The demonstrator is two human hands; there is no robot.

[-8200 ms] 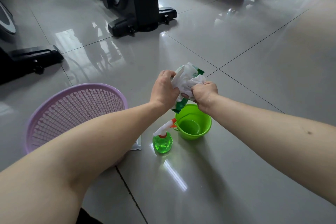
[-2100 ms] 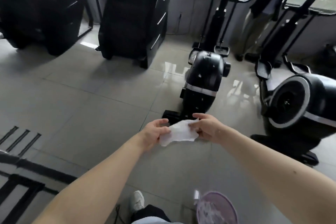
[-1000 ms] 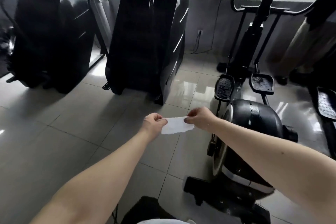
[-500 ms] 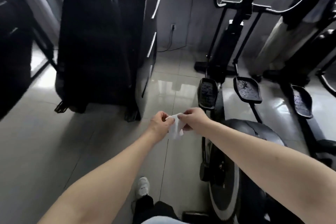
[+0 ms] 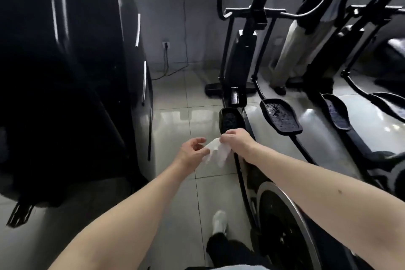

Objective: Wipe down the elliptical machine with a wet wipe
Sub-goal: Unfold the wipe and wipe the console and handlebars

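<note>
Since half a second ago the two hands have drawn slightly apart, and the wet wipe (image 5: 218, 152), then bunched between them, now hangs more opened out. The view has also shifted nearer to the pedals.

A big black machine (image 5: 65, 76) fills the left half of the frame. The elliptical machine (image 5: 247, 50) runs up the right of centre: its upright column stands at the top, and its round flywheel housing with a silver ring sits at the lower right, partly under the right forearm. A second elliptical (image 5: 359, 55) stands beside it at the far right. Glossy grey floor tiles (image 5: 173, 114) show between the machines, with a wall socket and cable (image 5: 166, 50) at the far wall. Two black pedals lie mid-frame; the left pedal (image 5: 230, 119) is just above the hands, and the right pedal (image 5: 280, 118) is beside it. A white shoe (image 5: 219, 222) shows at the bottom centre.

Both bare forearms reach in from the bottom corners and meet in the middle of the frame. The right grip (image 5: 237, 141) pinches the top edge of the wipe between thumb and fingertips, so the white sheet droops below it over the floor, just left of the elliptical's rail. The left grip (image 5: 192, 151) is loosely curled with its fingertips at the wipe's left edge; whether it actually pinches the sheet cannot be told.
</note>
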